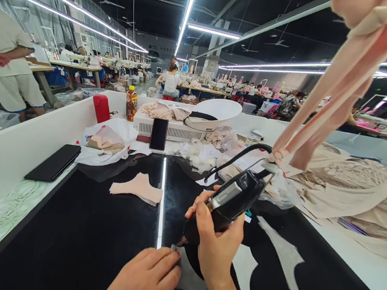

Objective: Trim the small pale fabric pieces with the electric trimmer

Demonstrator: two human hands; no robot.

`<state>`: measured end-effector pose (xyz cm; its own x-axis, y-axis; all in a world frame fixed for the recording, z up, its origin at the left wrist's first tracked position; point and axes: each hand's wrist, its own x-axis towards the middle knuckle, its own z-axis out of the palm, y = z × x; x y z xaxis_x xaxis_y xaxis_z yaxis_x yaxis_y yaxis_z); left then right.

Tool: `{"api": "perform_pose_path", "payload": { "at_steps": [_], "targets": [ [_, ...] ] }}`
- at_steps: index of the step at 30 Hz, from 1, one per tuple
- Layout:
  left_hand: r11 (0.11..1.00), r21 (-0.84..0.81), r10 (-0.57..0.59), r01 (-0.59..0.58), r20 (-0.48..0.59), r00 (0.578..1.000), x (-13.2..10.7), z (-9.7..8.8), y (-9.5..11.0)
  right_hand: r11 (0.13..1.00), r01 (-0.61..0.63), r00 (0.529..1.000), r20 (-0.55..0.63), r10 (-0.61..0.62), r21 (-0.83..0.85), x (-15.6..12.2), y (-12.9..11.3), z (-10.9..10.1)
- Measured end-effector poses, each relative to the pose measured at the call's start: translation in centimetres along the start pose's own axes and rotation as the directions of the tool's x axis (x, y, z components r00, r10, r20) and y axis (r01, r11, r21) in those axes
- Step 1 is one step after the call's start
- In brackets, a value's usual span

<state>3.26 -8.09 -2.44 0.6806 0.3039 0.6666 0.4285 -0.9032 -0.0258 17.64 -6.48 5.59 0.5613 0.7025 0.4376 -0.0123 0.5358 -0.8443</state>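
My right hand (215, 247) is wrapped round a black corded hand tool (230, 201) and holds it tip down on the black work surface (89, 236). My left hand (146, 280) lies flat with fingers together, pressing a thin grey fabric piece (189, 278) down beside the tool's tip. The tool's black cable (239, 155) arcs up behind it. A beige cut fabric piece (139, 188) lies further back on the black surface.
A black phone (53, 162) lies on the white ledge at left, another phone (158, 134) stands at the back. Red cup (101, 108), bottle (131, 103), white bowl (216, 111), beige fabric heaps (353, 189) at right, hanging beige straps (342, 76). People work at distant tables.
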Motion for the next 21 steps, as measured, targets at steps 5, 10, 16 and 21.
{"api": "perform_pose_path", "payload": {
  "at_steps": [5,10,16,21],
  "targets": [
    [1.000,0.000,0.008,-0.008,0.014,1.000,-0.1,0.2,0.0,0.999,0.002,0.999,0.034,-0.003,0.041,-0.1,0.4,0.2],
    [1.000,0.000,0.012,-0.012,0.024,1.000,-0.3,0.4,0.0,0.999,0.019,0.999,0.048,-0.021,0.031,-0.2,0.4,0.3],
    [1.000,-0.015,0.002,-0.001,0.041,0.999,-0.5,0.5,0.0,1.000,-0.005,0.998,0.058,0.004,0.015,-0.1,0.5,0.1],
    [0.999,-0.048,-0.020,0.026,0.104,0.994,-0.3,-0.2,0.1,0.999,0.022,0.999,0.030,-0.023,0.039,0.3,-0.2,-1.3]
  ]
}}
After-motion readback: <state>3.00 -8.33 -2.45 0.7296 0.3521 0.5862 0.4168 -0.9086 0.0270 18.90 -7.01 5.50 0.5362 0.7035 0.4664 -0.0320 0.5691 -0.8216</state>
